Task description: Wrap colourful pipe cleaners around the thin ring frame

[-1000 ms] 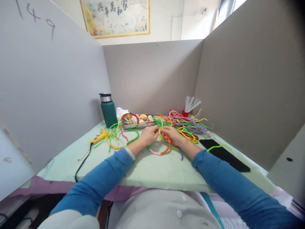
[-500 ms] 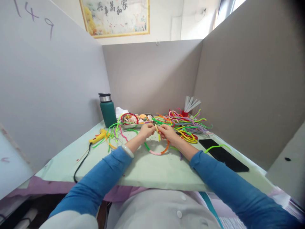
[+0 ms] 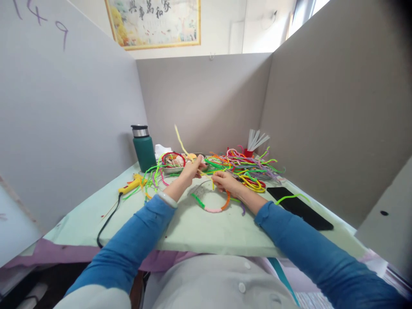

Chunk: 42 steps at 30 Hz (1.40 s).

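Between my two hands runs a pale yellow pipe cleaner (image 3: 180, 140), its long free end sticking up past my left fingers. My left hand (image 3: 193, 168) is closed on it, thumb pointing up. My right hand (image 3: 222, 180) pinches the top of a ring (image 3: 213, 210) wrapped in green, pink and orange sections, where a short yellow piece hangs down. The ring's lower part hangs above or rests on the table; I cannot tell which. My fingers hide the exact spot where yellow meets ring.
A yellow glue gun (image 3: 130, 184) and a green bottle (image 3: 143, 150) stand left. Behind my hands are a metal tray (image 3: 170, 170) with shells and a red ring, and a heap of coloured pipe cleaners (image 3: 254, 167). A black flat slab (image 3: 299, 208) lies right; grey partitions enclose the table.
My left hand has moved left and up, away from my right, drawing out the pale yellow pipe cleaner so its end now stands up. My right hand stays nearly in place at the ring.
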### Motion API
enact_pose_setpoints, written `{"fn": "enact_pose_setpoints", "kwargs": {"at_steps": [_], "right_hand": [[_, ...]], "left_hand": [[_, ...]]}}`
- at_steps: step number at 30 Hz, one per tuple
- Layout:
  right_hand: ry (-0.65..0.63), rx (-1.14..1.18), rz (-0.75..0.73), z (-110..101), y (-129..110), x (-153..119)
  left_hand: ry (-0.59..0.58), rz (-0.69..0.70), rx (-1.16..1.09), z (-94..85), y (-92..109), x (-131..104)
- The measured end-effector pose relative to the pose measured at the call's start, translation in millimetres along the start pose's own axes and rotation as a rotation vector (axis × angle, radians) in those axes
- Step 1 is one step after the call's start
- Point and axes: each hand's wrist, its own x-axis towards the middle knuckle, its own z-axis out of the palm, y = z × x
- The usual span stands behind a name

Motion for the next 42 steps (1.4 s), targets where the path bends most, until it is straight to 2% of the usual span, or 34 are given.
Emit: {"fn": "enact_pose_setpoints", "kwargs": {"at_steps": [2, 5, 7, 10, 13, 16, 22, 28, 33, 42], "right_hand": [[-0.007, -0.004, 0.022, 0, 3, 0], [0.002, 0.016, 0.037, 0, 5, 0], [0.013, 0.039, 0.040, -1, 4, 0], [0.023, 0.053, 0.038, -1, 3, 0], [0.031, 0.023, 0.023, 0, 4, 1], [0.041, -0.005, 0.000, 2, 6, 2], [0.049, -0.013, -0.057, 0, 12, 5], [0.041, -0.059, -0.091, -3, 12, 5], [0.044, -0.037, -0.092, -3, 11, 4], [0.047, -0.063, -0.134, -2, 10, 5]], "left_hand": [[0.004, -0.028, -0.063, -9.8, 3, 4], [-0.225, 0.038, -0.137, -22.0, 5, 5], [-0.353, 0.051, -0.041, -24.1, 3, 2], [-0.422, 0.071, 0.241, -16.7, -4, -4], [-0.394, 0.071, 0.377, -3.4, -13, -8], [-0.310, 0.031, 0.426, 5.5, -18, -9], [-0.222, -0.028, 0.366, 4.7, -19, -8], [-0.194, -0.112, 0.316, 5.9, -18, -10], [-0.185, -0.088, 0.282, 7.7, -17, -11], [-0.249, -0.163, 0.179, 8.8, -15, -15]]}}
